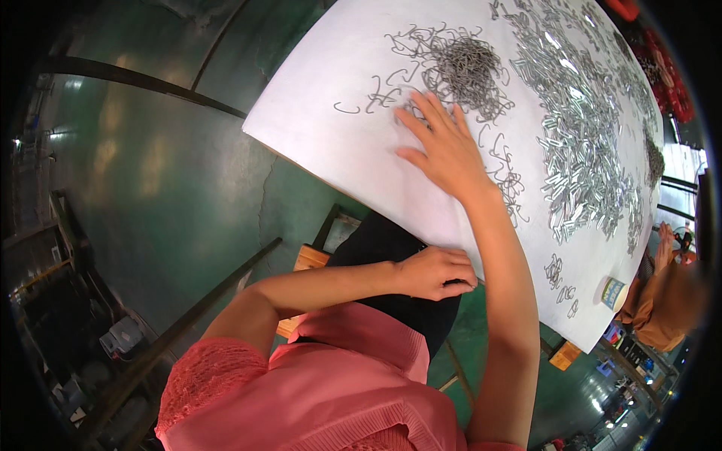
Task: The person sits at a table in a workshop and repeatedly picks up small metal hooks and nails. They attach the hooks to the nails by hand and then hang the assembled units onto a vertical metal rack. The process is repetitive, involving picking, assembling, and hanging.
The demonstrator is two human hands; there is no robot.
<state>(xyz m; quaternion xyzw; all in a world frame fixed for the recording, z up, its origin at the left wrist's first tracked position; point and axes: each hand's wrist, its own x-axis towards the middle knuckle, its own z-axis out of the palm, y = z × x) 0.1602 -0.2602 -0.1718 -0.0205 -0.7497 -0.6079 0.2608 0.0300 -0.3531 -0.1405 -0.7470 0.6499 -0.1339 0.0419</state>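
My right hand (445, 154) reaches over the white tabletop (331, 143), palm down with its fingers spread. Its fingertips are at the near side of a heap of thin bent wire hooks (466, 71); a few loose hooks (383, 94) lie to the left of them. Whether the fingers touch any hook, I cannot tell. Under the wrist and to its right runs a loose string of hooks (505, 177). My left hand (438, 272) rests over my lap by the table's near edge, fingers curled in. What it holds, if anything, is hidden.
Many shiny small metal strips (579, 143) spread across the table's right part. Small hook clusters (555, 272) and a paper cup (614, 293) are near the right corner. Another person in orange (662, 308) sits beyond it. A wooden stool (310, 259) shows beneath me.
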